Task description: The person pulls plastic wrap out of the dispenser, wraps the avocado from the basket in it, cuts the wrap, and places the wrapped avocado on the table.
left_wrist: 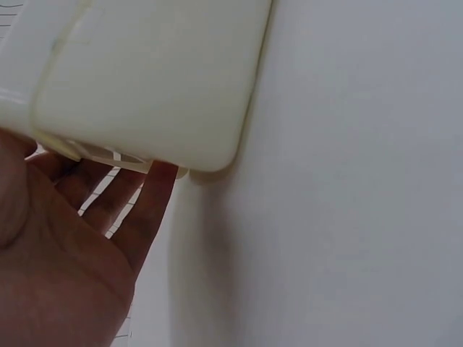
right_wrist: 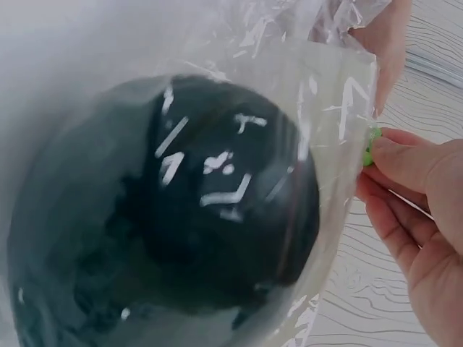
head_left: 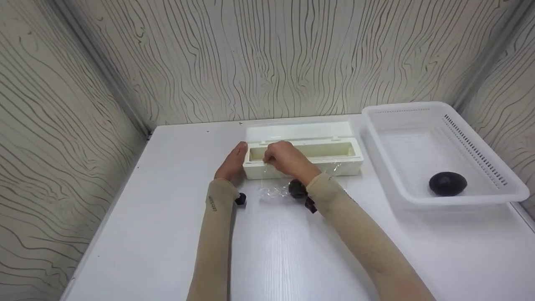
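Observation:
A long cream-white plastic-wrap dispenser [head_left: 355, 166] stands on the table with its lid tipped back. My left hand [head_left: 232, 164] rests against the dispenser's left end; in the left wrist view its fingers reach along that end, fairly straight. At the front rim, my right hand [head_left: 286, 158] pinches a small green piece [right_wrist: 371, 147], apparently a slide cutter, between thumb and finger. Clear plastic wrap [head_left: 273, 193] hangs from the dispenser's front onto the table. A dark avocado-like fruit [head_left: 297, 189] shows through the wrap, beneath the right wrist; its far side is hidden.
To the right stands a white plastic basket [head_left: 388, 163] with slotted walls, holding another dark oval fruit [head_left: 448, 184]. The white table [head_left: 159, 234] meets a wood-patterned wall [head_left: 267, 58] behind the dispenser.

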Available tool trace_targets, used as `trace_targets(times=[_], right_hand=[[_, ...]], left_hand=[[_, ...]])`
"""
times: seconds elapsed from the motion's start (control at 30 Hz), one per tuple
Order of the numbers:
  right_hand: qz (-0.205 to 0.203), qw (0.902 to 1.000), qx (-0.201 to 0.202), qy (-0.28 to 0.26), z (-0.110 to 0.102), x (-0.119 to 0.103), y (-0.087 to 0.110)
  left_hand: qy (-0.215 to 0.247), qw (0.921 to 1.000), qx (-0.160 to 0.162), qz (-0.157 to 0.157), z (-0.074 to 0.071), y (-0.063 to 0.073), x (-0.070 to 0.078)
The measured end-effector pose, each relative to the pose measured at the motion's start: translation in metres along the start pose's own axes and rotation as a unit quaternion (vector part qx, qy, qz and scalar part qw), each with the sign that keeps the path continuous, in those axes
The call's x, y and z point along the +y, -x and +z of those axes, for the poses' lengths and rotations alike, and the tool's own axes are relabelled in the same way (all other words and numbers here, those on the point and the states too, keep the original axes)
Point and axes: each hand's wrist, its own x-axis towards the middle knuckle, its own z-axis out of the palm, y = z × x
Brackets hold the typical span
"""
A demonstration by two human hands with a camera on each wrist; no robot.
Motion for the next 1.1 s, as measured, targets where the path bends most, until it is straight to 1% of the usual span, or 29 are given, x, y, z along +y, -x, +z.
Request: trace_targets(times=[0.13,0.37,0.53,0.63,0.77,0.87,1.03,1.1], right_hand=[[-0.01,0.9999,-0.001,-0.007,0.0,0.003,0.0],[-0.019,0.9995,-0.015,-0.022,0.0,0.01,0.003],[-0.03,0.9991,-0.02,-0.023,-0.001,0.014,0.005],[-0.022,0.9987,-0.029,-0.034,-0.003,0.015,0.005],[-0.009,0.9974,-0.037,-0.062,-0.008,0.015,0.002],[-0.007,0.9967,-0.039,-0.071,-0.01,0.014,0.0],[0.001,0.9966,-0.04,-0.072,-0.011,0.014,-0.003],[0.002,0.997,-0.04,-0.066,-0.011,0.013,-0.004]], left_hand=[[-0.002,1.0,0.002,-0.004,0.0,-0.001,0.0],[-0.008,0.9998,0.01,-0.017,0.001,0.0,0.001],[-0.009,0.9999,0.007,-0.01,0.0,0.002,0.002],[-0.005,1.0,0.004,-0.006,-0.001,0.001,0.001],[-0.001,0.9999,0.01,-0.002,-0.001,0.001,0.0],[-0.003,0.9999,0.013,-0.001,-0.001,0.001,0.0],[0.002,0.9999,0.002,-0.015,0.002,0.003,0.001],[0.006,0.9998,0.001,-0.017,0.003,0.002,0.001]])
